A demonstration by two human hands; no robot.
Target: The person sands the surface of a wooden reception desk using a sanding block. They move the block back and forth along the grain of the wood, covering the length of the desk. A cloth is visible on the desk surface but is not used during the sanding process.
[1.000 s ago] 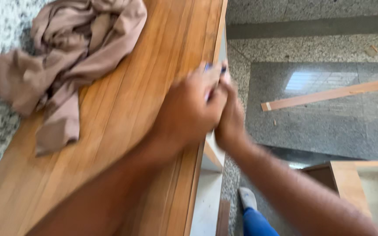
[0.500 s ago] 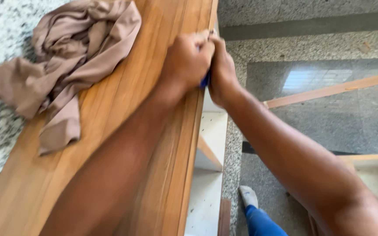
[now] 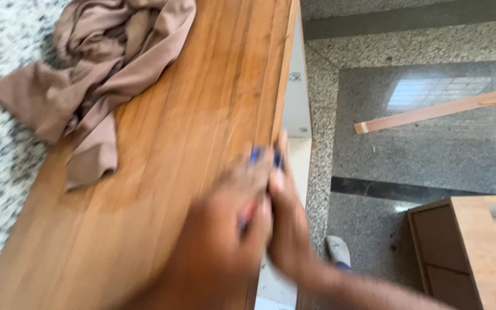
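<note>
A view looking down on a long wooden worktop that runs from the lower left of the frame up to the top centre. Low in the middle of the frame, two bare hands are pressed side by side at the worktop's right edge, both blurred. The left hand rests on the wood with its grip curled closed around a small blue object, whose tip shows just above the fingers. The right hand lies against the left one over the edge; its grip looks closed on the same blue object, though the blur hides exactly how. What the object is cannot be made out. In the upper left, a crumpled brown cloth lies partly on the worktop and partly on a speckled stone surface. To the right is a polished stone floor with a thin wooden strip lying on it, and a wooden cabinet sits in the lower right corner.
</note>
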